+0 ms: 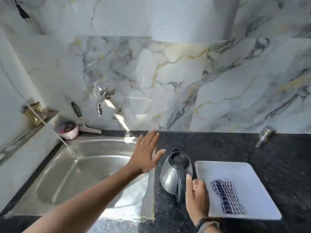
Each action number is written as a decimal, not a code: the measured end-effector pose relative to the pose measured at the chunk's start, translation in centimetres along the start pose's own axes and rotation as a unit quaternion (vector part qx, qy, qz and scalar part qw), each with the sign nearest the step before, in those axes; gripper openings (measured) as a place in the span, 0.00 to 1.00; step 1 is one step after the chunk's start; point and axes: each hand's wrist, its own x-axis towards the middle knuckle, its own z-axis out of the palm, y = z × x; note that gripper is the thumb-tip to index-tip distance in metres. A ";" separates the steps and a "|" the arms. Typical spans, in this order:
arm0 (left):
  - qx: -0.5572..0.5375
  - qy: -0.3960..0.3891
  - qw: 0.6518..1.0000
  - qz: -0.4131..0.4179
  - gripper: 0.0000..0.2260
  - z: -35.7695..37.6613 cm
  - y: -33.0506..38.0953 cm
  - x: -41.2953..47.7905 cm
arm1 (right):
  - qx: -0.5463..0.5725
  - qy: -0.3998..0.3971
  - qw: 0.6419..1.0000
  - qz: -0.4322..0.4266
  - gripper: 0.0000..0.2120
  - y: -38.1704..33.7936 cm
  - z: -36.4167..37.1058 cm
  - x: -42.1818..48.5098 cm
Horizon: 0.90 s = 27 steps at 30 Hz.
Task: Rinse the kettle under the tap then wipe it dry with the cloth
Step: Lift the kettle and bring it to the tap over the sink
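A steel kettle [169, 176] with a black lid and black handle stands on the dark counter just right of the sink [94, 167]. My right hand [196, 197] is at the kettle's handle, fingers curled beside it; whether it grips is unclear. My left hand [146, 153] hovers flat with fingers spread over the sink's right rim, left of the kettle. A blue-and-white checked cloth [226, 195] lies folded on a white square tray [249, 175] to the kettle's right. The chrome tap [101, 102] sticks out of the marble wall above the sink; no water runs.
A squeegee [82, 121] and a small round tub [69, 130] sit at the sink's back left corner. A brass vessel [34, 114] stands on a ledge at left. A small steel container [265, 136] stands at the counter's back right.
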 end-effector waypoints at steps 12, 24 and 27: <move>-0.027 -0.009 0.999 -0.033 0.35 3.0 0.5 0.4 | 0.181 -0.096 0.960 0.193 0.38 1.5 4.8 2.5; 0.036 0.057 0.987 -0.147 0.33 -3.7 -9.8 -2.3 | 0.275 -0.268 0.919 0.093 0.33 -10.8 15.9 3.6; 0.015 0.116 0.972 -0.206 0.31 -5.9 -14.2 -2.7 | 0.284 -0.299 0.908 0.071 0.40 -14.0 21.2 3.2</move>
